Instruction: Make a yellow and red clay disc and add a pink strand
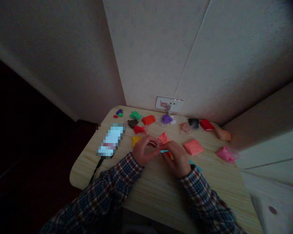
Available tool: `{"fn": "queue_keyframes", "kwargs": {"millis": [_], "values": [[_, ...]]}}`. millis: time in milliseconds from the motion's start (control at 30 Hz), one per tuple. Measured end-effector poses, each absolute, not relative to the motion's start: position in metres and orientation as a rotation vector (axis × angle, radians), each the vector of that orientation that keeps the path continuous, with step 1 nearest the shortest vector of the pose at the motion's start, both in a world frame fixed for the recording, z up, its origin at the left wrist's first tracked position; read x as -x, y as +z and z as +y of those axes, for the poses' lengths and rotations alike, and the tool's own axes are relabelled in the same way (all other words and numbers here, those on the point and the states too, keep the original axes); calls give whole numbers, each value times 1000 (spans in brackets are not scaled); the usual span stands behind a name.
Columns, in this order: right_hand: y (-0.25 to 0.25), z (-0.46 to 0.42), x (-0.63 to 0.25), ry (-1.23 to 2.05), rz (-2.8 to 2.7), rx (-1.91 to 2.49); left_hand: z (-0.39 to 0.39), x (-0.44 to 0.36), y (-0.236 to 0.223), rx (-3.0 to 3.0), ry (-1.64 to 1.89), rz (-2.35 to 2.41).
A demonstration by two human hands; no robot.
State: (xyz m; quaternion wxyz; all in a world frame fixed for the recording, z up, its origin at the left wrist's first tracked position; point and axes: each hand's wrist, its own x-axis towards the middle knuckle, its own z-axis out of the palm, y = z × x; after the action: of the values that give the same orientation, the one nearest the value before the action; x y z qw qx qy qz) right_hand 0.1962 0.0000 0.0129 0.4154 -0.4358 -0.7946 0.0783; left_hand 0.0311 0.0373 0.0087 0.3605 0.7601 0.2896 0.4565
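While the right hand (178, 159) pinches a small blue, red and yellow piece (170, 154) just below the frame's centre, the left hand (142, 152) curves beside it, whether gripping I cannot tell; a pink lump (163, 138) lies just above, a salmon slab (193, 147) right of centre, a pixelated screen (112, 139) left of centre, all on a pale table (156, 195)

The left sleeve (118, 177) is showing dark blue plaid crossed by pale and reddish-brown bands; the right sleeve (206, 196) is repeating the pattern. Both are running long and creasing softly.
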Motion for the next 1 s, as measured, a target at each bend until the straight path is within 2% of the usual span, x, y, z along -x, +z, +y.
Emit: {"fn": "queue_keyframes", "kwargs": {"millis": [600, 1000], "values": [[10, 0, -193, -76, -2062, 1129, 37, -32, 2, -1909, 1120, 898], [17, -9, -181, 3, -1989, 1083, 42, -30, 4, -1930, 1198, 1033]]}}
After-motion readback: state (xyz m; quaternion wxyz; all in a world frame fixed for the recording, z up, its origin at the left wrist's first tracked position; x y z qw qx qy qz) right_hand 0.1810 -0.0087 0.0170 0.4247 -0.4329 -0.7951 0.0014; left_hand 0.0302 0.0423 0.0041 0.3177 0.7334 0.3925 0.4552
